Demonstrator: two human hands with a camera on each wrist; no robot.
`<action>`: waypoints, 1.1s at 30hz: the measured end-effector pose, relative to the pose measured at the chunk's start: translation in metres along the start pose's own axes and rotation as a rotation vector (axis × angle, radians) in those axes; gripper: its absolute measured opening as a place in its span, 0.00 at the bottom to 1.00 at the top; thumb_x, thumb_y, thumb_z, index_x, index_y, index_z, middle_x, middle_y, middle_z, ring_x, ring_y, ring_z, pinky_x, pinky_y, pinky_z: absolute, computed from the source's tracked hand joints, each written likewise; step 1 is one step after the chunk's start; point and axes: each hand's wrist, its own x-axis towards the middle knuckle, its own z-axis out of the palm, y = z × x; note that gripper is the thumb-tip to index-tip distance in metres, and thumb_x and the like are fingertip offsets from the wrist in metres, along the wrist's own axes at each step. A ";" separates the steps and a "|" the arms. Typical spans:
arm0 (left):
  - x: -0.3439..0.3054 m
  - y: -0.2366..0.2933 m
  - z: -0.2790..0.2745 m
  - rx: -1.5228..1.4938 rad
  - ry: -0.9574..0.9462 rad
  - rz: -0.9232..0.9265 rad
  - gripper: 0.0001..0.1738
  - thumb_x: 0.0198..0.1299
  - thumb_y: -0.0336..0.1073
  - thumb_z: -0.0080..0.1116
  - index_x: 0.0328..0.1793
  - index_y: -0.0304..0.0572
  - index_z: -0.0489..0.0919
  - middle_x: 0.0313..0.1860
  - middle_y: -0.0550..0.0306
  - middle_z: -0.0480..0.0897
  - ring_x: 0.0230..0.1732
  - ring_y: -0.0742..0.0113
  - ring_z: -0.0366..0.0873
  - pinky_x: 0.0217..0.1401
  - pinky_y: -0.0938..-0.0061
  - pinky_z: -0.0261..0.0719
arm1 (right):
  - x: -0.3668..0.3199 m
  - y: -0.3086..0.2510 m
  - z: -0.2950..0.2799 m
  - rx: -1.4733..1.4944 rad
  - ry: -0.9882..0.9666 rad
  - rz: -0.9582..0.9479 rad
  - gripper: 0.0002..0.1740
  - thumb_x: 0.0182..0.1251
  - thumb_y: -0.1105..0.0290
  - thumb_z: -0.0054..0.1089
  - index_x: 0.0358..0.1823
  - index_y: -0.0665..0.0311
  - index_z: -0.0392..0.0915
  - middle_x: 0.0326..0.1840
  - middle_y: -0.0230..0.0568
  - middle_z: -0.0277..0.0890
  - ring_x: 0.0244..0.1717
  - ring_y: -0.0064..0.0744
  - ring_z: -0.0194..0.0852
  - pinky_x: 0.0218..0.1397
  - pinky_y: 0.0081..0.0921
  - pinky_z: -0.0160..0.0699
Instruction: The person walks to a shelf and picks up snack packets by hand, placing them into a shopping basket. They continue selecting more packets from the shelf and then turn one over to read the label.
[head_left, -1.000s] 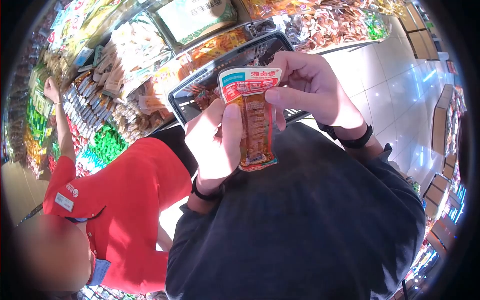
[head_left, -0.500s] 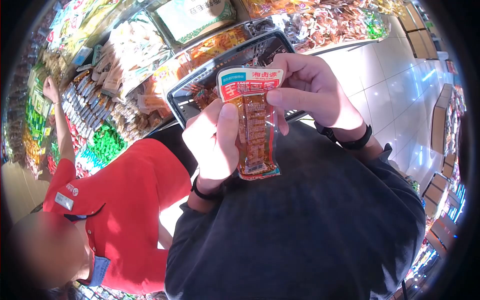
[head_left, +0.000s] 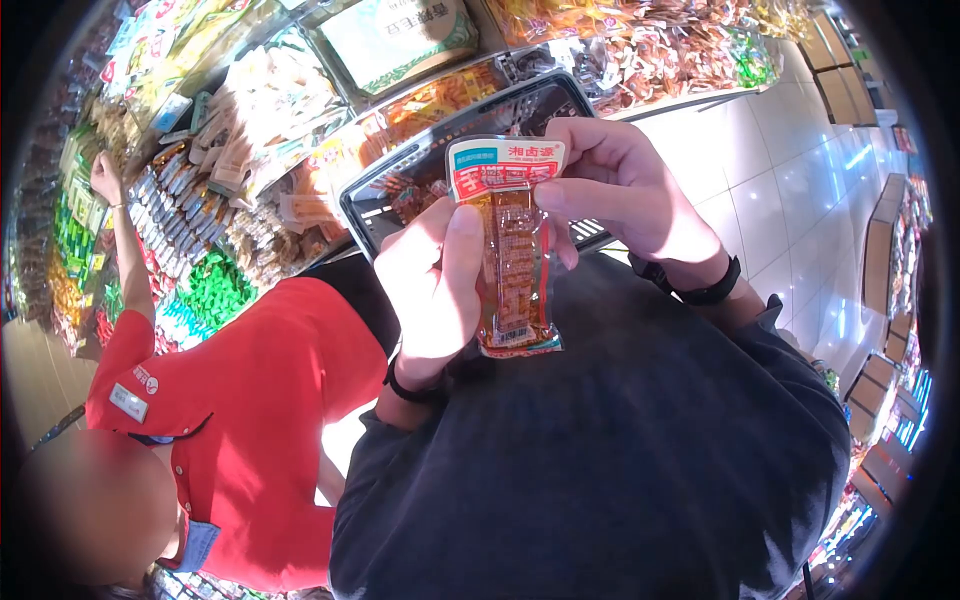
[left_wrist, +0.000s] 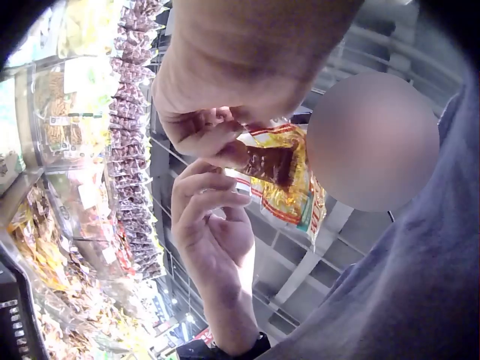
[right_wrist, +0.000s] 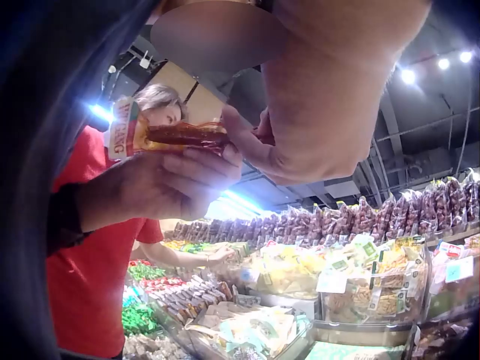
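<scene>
A dark, softly creased cloth shirt (head_left: 600, 450) fills the lower middle of the head view. To its left is a person in a smooth red shirt (head_left: 250, 400), one arm stretched over the display (head_left: 270, 130) of crinkled, glossy plastic packets. Pale, shiny square tiles (head_left: 790, 190) lie to the right. A dark, slotted basket (head_left: 350, 205) with rounded corners and a hard rim holds reddish-brown wrapped pieces (head_left: 408, 195) near its left corner.

The long, flat packet (head_left: 515, 270) is held up in front of the basket's near edge; its clear film shines over a ribbed, amber-brown slab, below a rounded white, red and teal header. The right hand (head_left: 625, 195) pinches the header's right edge between thumb and curled fingers. The left hand (head_left: 430, 285) grips the packet's left side, thumb on the front. A black band (head_left: 712, 288) circles the right wrist.
</scene>
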 end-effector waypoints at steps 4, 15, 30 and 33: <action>0.002 -0.003 0.000 0.001 0.004 -0.014 0.19 0.73 0.43 0.43 0.41 0.30 0.72 0.28 0.53 0.77 0.29 0.70 0.72 0.33 0.72 0.70 | 0.003 0.004 -0.003 0.014 0.016 0.014 0.08 0.74 0.72 0.61 0.35 0.67 0.73 0.29 0.40 0.82 0.25 0.24 0.80 0.31 0.20 0.77; 0.003 -0.007 0.000 0.007 0.013 -0.058 0.25 0.74 0.49 0.40 0.47 0.27 0.73 0.33 0.49 0.79 0.34 0.65 0.75 0.39 0.69 0.73 | 0.006 0.007 -0.005 0.054 0.005 0.007 0.07 0.74 0.73 0.60 0.37 0.67 0.74 0.30 0.39 0.81 0.25 0.24 0.79 0.30 0.20 0.77; -0.001 -0.007 -0.001 -0.046 -0.047 -0.194 0.35 0.75 0.57 0.36 0.56 0.24 0.73 0.40 0.43 0.82 0.40 0.59 0.80 0.46 0.66 0.78 | 0.006 0.016 -0.008 0.061 -0.042 -0.029 0.07 0.74 0.70 0.59 0.40 0.66 0.74 0.31 0.38 0.80 0.24 0.22 0.78 0.26 0.19 0.76; 0.000 -0.003 -0.003 -0.095 -0.126 -0.289 0.37 0.75 0.58 0.35 0.58 0.24 0.73 0.42 0.42 0.82 0.42 0.58 0.81 0.48 0.66 0.79 | 0.006 0.017 -0.008 0.036 -0.056 -0.051 0.07 0.74 0.69 0.59 0.43 0.65 0.73 0.32 0.37 0.79 0.25 0.21 0.78 0.23 0.18 0.76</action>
